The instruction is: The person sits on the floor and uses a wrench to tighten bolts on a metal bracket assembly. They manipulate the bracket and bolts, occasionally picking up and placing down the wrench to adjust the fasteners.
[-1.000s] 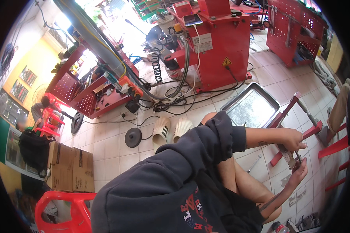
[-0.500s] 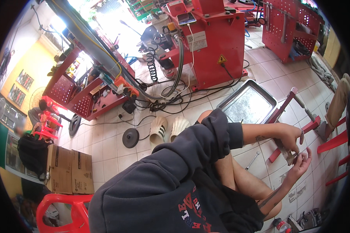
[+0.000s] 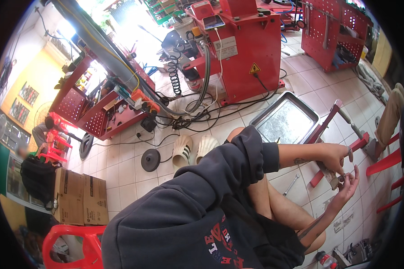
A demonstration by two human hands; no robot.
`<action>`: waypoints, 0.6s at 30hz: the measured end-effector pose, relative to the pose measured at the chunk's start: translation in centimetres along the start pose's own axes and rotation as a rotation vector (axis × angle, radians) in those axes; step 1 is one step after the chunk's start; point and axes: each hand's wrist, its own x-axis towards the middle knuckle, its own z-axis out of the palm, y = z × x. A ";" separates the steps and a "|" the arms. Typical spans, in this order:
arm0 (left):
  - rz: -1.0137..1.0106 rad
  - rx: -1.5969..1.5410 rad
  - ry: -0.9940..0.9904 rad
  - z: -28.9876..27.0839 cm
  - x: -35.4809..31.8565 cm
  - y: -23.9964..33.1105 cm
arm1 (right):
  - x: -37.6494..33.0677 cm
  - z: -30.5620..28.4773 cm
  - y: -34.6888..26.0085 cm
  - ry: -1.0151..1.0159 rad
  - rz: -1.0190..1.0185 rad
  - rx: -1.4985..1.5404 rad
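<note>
My left hand (image 3: pixel 335 157) reaches across from the left, its fingers bent downward and closed at the end of a brownish block (image 3: pixel 329 176). The block lies on a low red metal frame (image 3: pixel 318 175). My right hand (image 3: pixel 347 188) comes up from below, palm turned upward. Its thumb and fingertips pinch a small dark metal part (image 3: pixel 341 178) beside the block's end, and one finger points up. The two hands' fingertips nearly meet there. What the left fingertips grip is hidden. A combination wrench (image 3: pixel 292 184) rests on the floor tiles near my knee.
A metal tray (image 3: pixel 285 120) lies beyond my arm. A red machine (image 3: pixel 247 58) with cables stands ahead. Clogs (image 3: pixel 182 151) and a round black base (image 3: pixel 151 160) are on the floor. Another person's leg (image 3: pixel 389 117) and a red chair (image 3: pixel 385 163) are at right; a bottle (image 3: pixel 325 260) is lower right.
My right hand has shifted slightly up and left, and one of its fingers has straightened upward. The left hand has barely moved.
</note>
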 end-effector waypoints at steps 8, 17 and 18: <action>-0.060 0.197 -0.047 1.1 0.7 -0.6 | 0.2 -0.6 1.1 -0.112 -0.119 -0.092; 0.029 0.046 -0.022 0.9 0.2 -0.6 | 1.0 -3.2 3.8 -0.070 0.187 -0.088; 0.019 0.034 -0.006 0.8 -0.2 -0.2 | 1.4 -4.0 5.8 -0.080 0.198 -0.092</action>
